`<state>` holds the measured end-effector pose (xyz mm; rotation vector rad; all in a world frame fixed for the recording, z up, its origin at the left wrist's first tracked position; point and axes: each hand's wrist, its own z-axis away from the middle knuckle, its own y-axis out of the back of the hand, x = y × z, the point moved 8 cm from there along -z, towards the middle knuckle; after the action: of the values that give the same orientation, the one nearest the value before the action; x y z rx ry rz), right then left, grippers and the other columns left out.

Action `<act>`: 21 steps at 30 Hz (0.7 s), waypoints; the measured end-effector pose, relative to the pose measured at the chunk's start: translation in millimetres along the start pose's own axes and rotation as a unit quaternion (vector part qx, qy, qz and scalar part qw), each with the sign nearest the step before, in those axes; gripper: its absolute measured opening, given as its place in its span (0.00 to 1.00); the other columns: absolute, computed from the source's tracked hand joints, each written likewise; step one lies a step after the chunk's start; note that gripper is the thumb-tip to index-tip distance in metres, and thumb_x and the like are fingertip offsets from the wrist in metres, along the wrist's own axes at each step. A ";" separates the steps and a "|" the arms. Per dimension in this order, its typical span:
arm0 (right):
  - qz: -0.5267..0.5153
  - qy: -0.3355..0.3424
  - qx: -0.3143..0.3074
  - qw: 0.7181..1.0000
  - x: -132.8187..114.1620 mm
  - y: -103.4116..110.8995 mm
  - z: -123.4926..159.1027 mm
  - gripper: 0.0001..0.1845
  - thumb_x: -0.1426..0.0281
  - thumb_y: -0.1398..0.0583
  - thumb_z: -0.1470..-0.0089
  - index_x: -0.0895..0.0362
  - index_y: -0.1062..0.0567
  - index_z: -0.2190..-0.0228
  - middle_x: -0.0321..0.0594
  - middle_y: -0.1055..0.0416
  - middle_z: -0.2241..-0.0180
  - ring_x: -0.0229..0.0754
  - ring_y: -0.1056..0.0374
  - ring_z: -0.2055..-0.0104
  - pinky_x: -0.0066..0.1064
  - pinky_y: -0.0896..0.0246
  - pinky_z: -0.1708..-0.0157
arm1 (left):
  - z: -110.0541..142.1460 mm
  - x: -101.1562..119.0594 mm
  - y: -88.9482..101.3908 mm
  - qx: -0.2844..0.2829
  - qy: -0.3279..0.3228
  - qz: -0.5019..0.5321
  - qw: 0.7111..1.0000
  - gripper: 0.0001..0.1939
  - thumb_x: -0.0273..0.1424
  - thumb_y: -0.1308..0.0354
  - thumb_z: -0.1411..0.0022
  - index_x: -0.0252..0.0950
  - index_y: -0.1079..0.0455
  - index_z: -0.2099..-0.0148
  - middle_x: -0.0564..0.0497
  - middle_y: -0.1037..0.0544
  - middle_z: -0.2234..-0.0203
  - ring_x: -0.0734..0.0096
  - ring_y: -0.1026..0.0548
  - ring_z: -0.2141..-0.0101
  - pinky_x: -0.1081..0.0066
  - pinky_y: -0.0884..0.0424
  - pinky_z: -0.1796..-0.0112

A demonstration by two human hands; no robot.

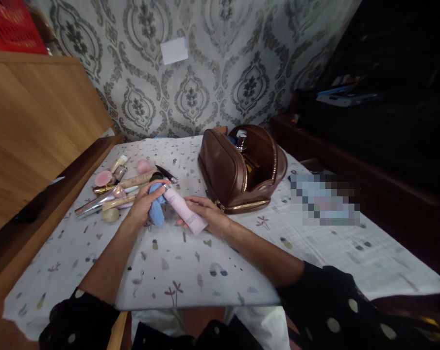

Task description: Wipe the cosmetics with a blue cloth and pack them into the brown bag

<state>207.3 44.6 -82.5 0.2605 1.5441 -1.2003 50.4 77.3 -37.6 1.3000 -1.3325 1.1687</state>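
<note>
My right hand (211, 214) is closed round a pale pink cosmetic tube (185, 211), which tilts with its silvery cap end up and to the left. In my left hand (145, 199) is a blue cloth (156, 209), its fingers pressed on it by the tube's cap end. Just beyond my left hand lie several cosmetics, among them a shiny pink tube (101, 201), a round pink compact (103, 179) and a pink sponge (144, 166). To the right of my right hand stands an unzipped brown makeup bag (222, 165) with a silver-capped bottle (242, 141) in its opening.
A white patterned cloth (169, 272) covers the table. A blurred-out flat object (324, 199) lies at the right. Wooden furniture (41, 112) borders the left side, and patterned wallpaper (191, 92) stands behind. Dark furniture (325, 150) runs along the right.
</note>
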 end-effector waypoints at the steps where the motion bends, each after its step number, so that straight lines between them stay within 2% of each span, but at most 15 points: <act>1: -0.008 -0.003 -0.008 1.000 0.4 -1.2 -0.1 0.17 0.64 0.37 0.43 0.60 0.30 0.55 0.42 0.22 0.72 0.43 0.23 0.71 0.31 0.27 0.71 | -0.4 -1.0 0.0 -0.001 -0.002 0.001 1.000 0.17 0.39 0.31 0.50 0.36 0.22 0.59 0.51 0.23 0.67 0.74 0.30 0.70 0.77 0.34 0.69; 5: -0.033 -0.019 -0.035 0.999 1.4 -5.6 0.1 0.10 0.67 0.42 0.38 0.62 0.29 0.59 0.46 0.22 0.72 0.43 0.23 0.71 0.30 0.27 0.71 | -0.9 -3.5 0.3 -0.007 -0.003 0.002 1.000 0.18 0.40 0.31 0.50 0.35 0.22 0.59 0.51 0.24 0.68 0.75 0.31 0.71 0.77 0.35 0.70; 10: -0.055 -0.031 -0.040 0.997 1.1 -7.9 0.2 0.11 0.67 0.43 0.37 0.63 0.29 0.59 0.47 0.22 0.73 0.42 0.24 0.73 0.29 0.27 0.72 | 0.1 -4.0 -0.6 0.000 0.010 0.015 1.000 0.19 0.41 0.31 0.51 0.34 0.22 0.59 0.52 0.24 0.70 0.76 0.32 0.73 0.77 0.35 0.72; 14: -0.067 -0.006 -0.042 0.997 -1.7 -10.3 0.5 0.10 0.66 0.43 0.36 0.62 0.30 0.60 0.45 0.23 0.73 0.41 0.24 0.73 0.28 0.27 0.72 | 1.2 -10.3 -4.3 0.030 0.032 0.072 0.996 0.24 0.41 0.29 0.54 0.35 0.24 0.56 0.54 0.24 0.73 0.76 0.31 0.74 0.77 0.32 0.72; 17: -0.075 0.028 -0.026 0.996 -2.1 -7.6 -0.9 0.12 0.64 0.40 0.39 0.60 0.32 0.61 0.43 0.23 0.73 0.41 0.24 0.73 0.30 0.27 0.72 | 5.8 -23.8 -14.4 0.037 0.088 0.112 0.989 0.29 0.44 0.27 0.58 0.34 0.25 0.56 0.54 0.24 0.75 0.76 0.30 0.77 0.76 0.31 0.75; 21: -0.059 0.055 0.005 0.997 0.9 0.9 -5.1 0.18 0.57 0.36 0.44 0.56 0.35 0.63 0.39 0.24 0.73 0.42 0.26 0.74 0.35 0.26 0.71 | 15.4 -35.1 -35.7 -0.017 0.144 0.116 0.983 0.30 0.43 0.26 0.61 0.32 0.26 0.57 0.55 0.26 0.79 0.76 0.31 0.81 0.75 0.33 0.80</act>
<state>204.5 48.7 -84.3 0.2489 1.6670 -1.3046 87.3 67.0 -73.3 0.9255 -1.3038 1.4272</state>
